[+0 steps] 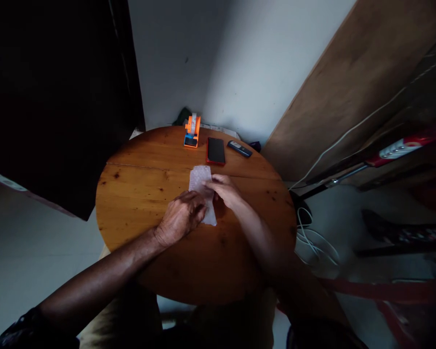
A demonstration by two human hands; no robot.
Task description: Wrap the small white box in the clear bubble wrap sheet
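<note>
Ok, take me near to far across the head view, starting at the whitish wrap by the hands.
Whitish wrap → red-edged phone → pale wall. The tape dispenser and the small keypad device overlap the phone in depth, so I left them out.

I see a red-edged phone (216, 150) with a dark handheld device (240, 149) just beside it. To my right, a white cable (313, 246) loops across the floor (339, 213).
</note>
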